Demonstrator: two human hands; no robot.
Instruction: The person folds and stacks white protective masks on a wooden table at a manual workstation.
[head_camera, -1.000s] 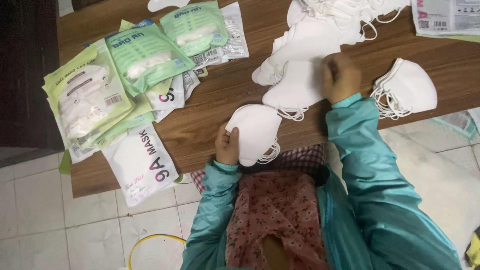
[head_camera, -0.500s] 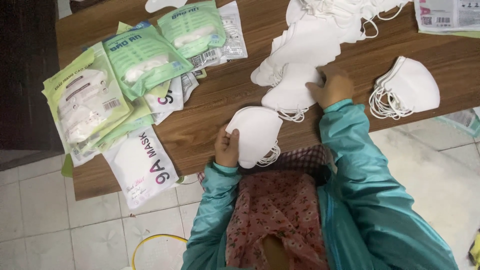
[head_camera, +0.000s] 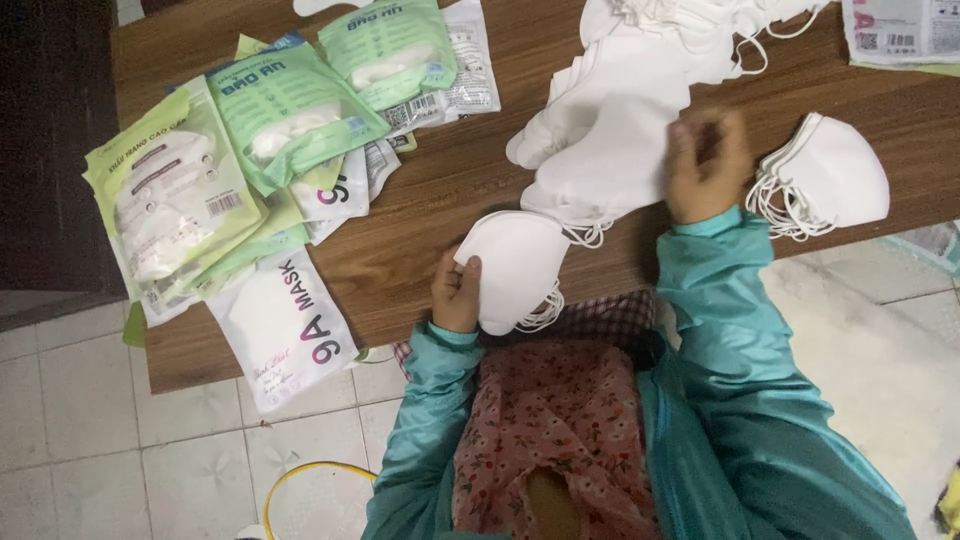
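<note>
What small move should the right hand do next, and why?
Probably close on the top mask of the loose pile and lift it: the right hand is on that pile's edge, while the left hand holds a small stack of masks.

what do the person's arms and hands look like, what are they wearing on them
Both arms are covered by long, shiny teal jacket sleeves with snug cuffs ending at the wrists. The left hand and right hand are bare: no gloves, and no rings or watch can be seen. The right hand is somewhat motion-blurred.
</note>
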